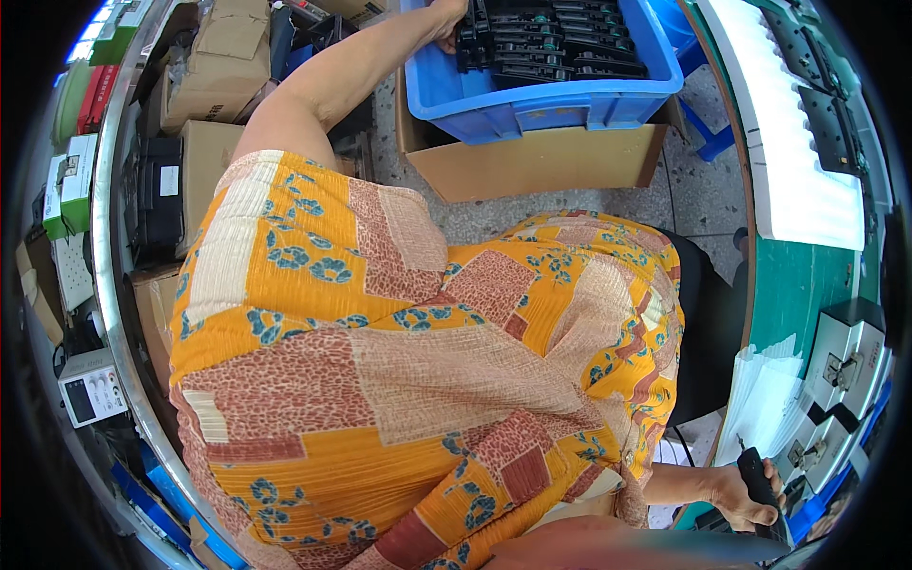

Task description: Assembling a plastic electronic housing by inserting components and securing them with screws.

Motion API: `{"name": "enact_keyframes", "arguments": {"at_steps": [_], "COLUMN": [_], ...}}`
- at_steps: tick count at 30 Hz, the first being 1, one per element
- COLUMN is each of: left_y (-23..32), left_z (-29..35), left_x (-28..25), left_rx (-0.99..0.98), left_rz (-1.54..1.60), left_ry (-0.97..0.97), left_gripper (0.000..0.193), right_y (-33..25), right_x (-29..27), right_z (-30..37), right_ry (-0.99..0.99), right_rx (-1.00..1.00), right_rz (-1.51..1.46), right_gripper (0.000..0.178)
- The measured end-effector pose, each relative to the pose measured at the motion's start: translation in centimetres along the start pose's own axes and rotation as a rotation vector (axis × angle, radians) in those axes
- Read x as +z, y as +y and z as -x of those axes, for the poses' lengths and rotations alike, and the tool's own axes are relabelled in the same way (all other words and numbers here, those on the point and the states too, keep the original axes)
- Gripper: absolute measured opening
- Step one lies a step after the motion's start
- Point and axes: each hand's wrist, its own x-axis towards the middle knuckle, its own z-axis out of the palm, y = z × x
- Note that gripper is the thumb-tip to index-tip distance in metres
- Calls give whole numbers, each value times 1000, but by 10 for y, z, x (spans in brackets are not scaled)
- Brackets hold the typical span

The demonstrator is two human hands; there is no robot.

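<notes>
While my left hand grips black parts in the blue crate and my right hand fingers clench a black tool, I risk toppling the stack.

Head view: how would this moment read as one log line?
left hand: on black parts in blue bin | right hand: grips black tool
</notes>
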Motion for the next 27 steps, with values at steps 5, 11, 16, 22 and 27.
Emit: {"name": "enact_keyframes", "arguments": {"at_steps": [5,11,16,22,27], "left_y": [-35,-50,-45,-41,-42], "left_z": [-62,-73,-55,-55,-64], "left_x": [-25,6,17,5,4], "left_rx": [358,457,380,380,357], "left_rz": [-279,-87,110,84,48], "left_ry": [-188,265,171,203,169], "left_gripper": [31,41,47,42,39], "right_y": [7,5,-1,1,-3], "right_x": [7,2,4,6,12], "right_z": [-1,-2,0,2,3], "right_ry": [-10,-12,7,15,27], "right_rx": [34,34,18,23,24], "right_rz": [-38,-32,14,-23,-40], "right_gripper": [76,75,75,72,71]}}
